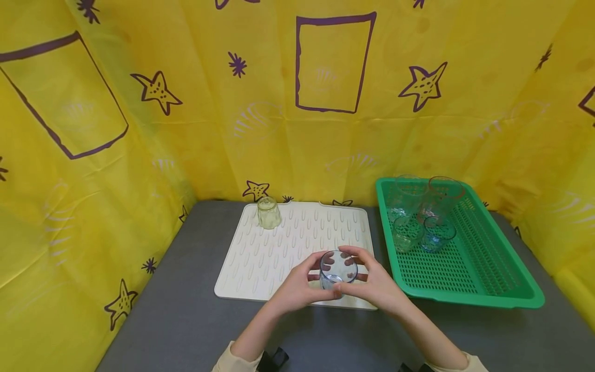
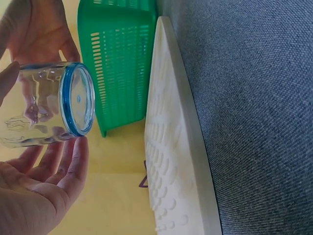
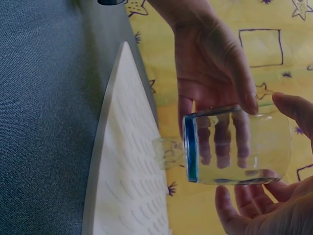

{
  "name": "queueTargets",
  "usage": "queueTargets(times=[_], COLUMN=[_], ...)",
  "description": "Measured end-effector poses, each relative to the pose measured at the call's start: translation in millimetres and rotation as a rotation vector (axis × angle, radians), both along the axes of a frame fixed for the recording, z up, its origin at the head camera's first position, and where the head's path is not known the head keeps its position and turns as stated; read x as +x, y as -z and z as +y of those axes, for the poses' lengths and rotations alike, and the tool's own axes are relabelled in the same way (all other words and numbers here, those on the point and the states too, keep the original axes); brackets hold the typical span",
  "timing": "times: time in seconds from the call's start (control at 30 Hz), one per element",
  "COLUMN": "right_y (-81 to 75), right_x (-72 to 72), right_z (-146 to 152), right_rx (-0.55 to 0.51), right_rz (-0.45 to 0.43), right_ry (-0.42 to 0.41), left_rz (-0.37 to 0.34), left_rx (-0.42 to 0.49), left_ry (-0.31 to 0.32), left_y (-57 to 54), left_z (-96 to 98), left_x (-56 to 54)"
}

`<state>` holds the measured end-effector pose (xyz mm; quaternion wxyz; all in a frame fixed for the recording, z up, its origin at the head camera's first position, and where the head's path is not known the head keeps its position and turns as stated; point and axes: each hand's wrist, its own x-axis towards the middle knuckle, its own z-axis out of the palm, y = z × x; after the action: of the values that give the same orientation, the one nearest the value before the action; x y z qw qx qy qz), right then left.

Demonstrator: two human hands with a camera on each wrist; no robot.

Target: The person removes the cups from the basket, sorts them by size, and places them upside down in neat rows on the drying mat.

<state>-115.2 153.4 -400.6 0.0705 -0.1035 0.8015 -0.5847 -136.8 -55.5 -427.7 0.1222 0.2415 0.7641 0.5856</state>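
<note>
Fingers of the left hand (image 1: 301, 284) and right hand (image 1: 377, 283) curl around a clear glass (image 1: 338, 267) between them, gripping it above the tabletop (image 1: 186, 310). Beyond and below the fingers lies a white tray (image 1: 279, 263); to their right, a green basket (image 1: 479, 297).

Glass (image 1: 338, 267) between two hands (image 1: 302, 285) (image 1: 373, 280); seemingly bluish

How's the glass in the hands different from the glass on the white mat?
The held glass has blue edging; the mat glass looks yellowish-green. The left hand and right hand grip the held glass; the mat glass rests on the white mat. Both are see-through.
</note>
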Motion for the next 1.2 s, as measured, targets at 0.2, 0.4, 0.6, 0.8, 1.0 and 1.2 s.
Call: queueTargets(times=[0.2, 0.4, 0.6, 0.8, 1.0, 1.2], right_y=[0.1, 3.0, 6.8, 14.1, 17.7, 17.8], right_x=[0.7, -1.8, -2.8, -2.1, -1.6, -2.3], right_z=[-1, 1, 6, 11, 11, 7], right_rx=[0.000, -0.067, -0.115, -0.088, -0.070, -0.047], right_rz=[0.002, 0.043, 0.063, 0.078, 0.087, 0.090], right_ry=[-0.009, -0.047, -0.046, -0.067, -0.072, -0.070], left_rz=[-0.009, -0.029, -0.076, -0.165, -0.266, -0.304], left_rx=[0.010, 0.044, 0.107, 0.239, 0.365, 0.416], left_ry=[-0.021, -0.032, -0.034, -0.033, -0.024, -0.013], left_y=[0.3, 0.5, -0.1, -0.1, -0.1, 0.7], left_z=[-0.1, -1.2, -1.8, -2.5, -3.3, -3.0], left_x=[0.8, -0.1, -0.4, -0.5, -0.6, -0.2])
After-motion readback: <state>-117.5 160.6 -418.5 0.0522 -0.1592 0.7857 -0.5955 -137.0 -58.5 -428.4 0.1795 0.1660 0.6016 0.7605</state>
